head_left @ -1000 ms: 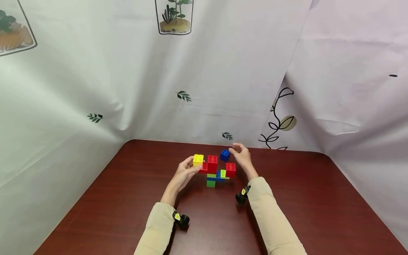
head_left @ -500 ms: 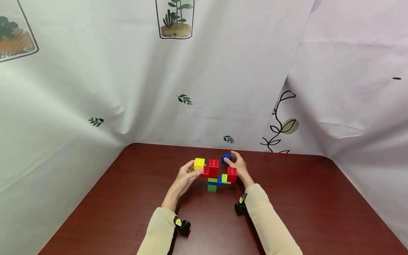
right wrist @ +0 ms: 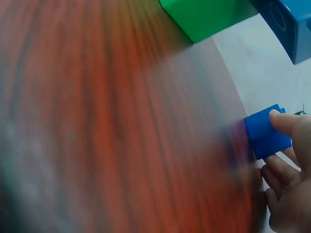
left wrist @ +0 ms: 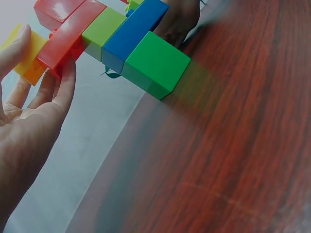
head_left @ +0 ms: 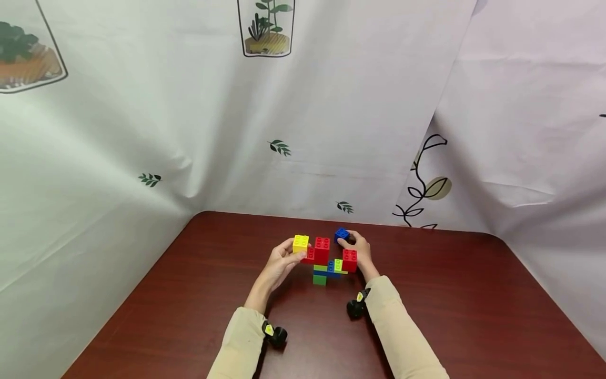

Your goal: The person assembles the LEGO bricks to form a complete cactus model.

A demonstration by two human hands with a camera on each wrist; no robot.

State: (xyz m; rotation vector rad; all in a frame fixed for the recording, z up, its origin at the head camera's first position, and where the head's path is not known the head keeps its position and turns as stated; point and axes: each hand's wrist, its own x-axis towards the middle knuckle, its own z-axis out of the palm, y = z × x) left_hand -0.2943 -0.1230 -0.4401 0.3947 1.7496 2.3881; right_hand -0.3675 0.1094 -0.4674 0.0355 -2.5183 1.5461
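Observation:
My left hand (head_left: 279, 267) grips the left end of a structure built from toy building bricks. Its fingers and thumb are around a yellow brick (head_left: 300, 243) and the red brick beside it. In the structure, a taller red block (head_left: 322, 251) stands mid-top, another red brick (head_left: 350, 260) sits at the right end, and lime and blue bricks lie beneath. A green brick (left wrist: 158, 65) forms the foot; whether it touches the table I cannot tell. Behind the structure, my right hand (head_left: 362, 252) pinches a separate blue brick (right wrist: 267, 133) between thumb and fingers.
All this is at the far half of a dark red wooden table (head_left: 426, 295). A white printed curtain (head_left: 303, 105) hangs right behind its back edge and along the sides. A small black camera is strapped to each wrist.
My right hand, earlier beside the blue brick with fingers raised, has come down and taken hold of it. The left hand keeps its grip on the structure. The head view has shifted slightly.

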